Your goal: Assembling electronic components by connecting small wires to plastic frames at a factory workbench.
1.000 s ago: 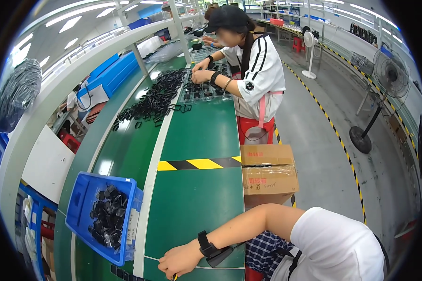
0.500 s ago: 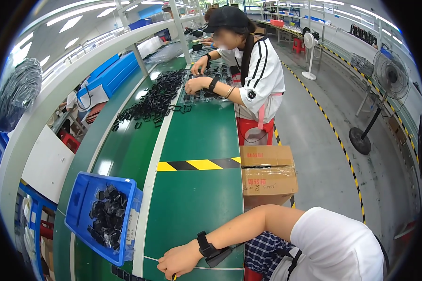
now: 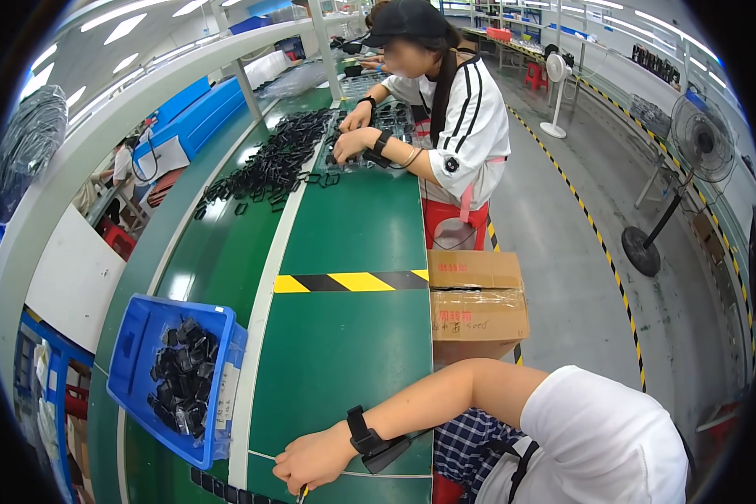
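My right hand (image 3: 312, 460) is low in the head view, over the green table (image 3: 344, 361), its fingers closed on a slim tool with yellow and dark parts (image 3: 303, 492). Only a short piece of the tool shows, so its exact kind is unclear. A black wrist strap with a dark box (image 3: 380, 447) is on my right wrist. Left of the hand is a blue bin (image 3: 231, 370) of dark plastic parts (image 3: 185, 370). Near the lower edge, just left of my hand, lies a row of black pieces (image 3: 227, 487). My left hand is out of the picture.
A co-worker in a cap (image 3: 470, 109) handles small parts over a clear tray (image 3: 395, 126) farther up the table. Black frames (image 3: 269, 160) are heaped beside them. Cardboard boxes (image 3: 479, 311) stand along the table's right side; a floor fan (image 3: 643, 252) is beyond.
The scene has shifted slightly up and left in the view. More of the tool in my right hand shows. The co-worker's hands have moved a little over the tray.
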The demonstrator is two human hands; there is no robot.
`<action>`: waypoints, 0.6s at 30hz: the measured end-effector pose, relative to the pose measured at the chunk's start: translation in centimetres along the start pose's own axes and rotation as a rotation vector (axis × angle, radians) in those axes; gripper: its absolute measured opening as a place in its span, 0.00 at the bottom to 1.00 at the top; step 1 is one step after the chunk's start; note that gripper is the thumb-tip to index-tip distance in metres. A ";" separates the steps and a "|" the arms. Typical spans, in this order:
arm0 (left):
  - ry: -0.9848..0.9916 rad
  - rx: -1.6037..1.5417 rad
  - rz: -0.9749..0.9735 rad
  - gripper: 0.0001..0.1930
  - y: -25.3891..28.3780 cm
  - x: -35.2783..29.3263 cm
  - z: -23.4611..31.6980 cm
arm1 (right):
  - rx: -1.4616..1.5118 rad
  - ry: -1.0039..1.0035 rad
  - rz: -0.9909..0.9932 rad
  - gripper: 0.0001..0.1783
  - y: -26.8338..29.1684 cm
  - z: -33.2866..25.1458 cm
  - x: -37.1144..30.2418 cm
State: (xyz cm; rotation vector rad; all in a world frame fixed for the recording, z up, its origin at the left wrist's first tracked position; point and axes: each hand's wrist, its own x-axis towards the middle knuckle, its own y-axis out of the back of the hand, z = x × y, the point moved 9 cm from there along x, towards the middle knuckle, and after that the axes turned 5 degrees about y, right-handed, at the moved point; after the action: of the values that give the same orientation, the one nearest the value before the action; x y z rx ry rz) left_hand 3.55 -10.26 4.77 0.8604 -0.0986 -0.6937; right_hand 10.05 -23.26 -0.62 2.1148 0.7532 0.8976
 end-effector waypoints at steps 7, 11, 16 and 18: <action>-0.047 0.130 0.044 0.22 0.1 0.1 -0.7 | -0.007 0.013 0.007 0.14 0.3 -0.2 0.0; -0.111 0.192 0.087 0.23 0.5 0.1 -0.7 | -0.017 0.021 0.014 0.14 0.3 -0.2 -0.1; -0.076 0.210 0.155 0.23 0.6 0.1 -1.3 | -0.038 0.033 0.016 0.12 0.5 -0.4 -0.2; -0.051 0.226 0.171 0.23 0.7 0.1 -1.4 | -0.043 0.029 0.012 0.12 0.5 -0.4 -0.3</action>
State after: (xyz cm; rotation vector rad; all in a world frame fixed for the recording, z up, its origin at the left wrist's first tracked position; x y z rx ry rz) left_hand 4.49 -9.05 4.30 1.0381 -0.2975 -0.5505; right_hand 9.66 -23.58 -0.11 2.0748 0.7303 0.9444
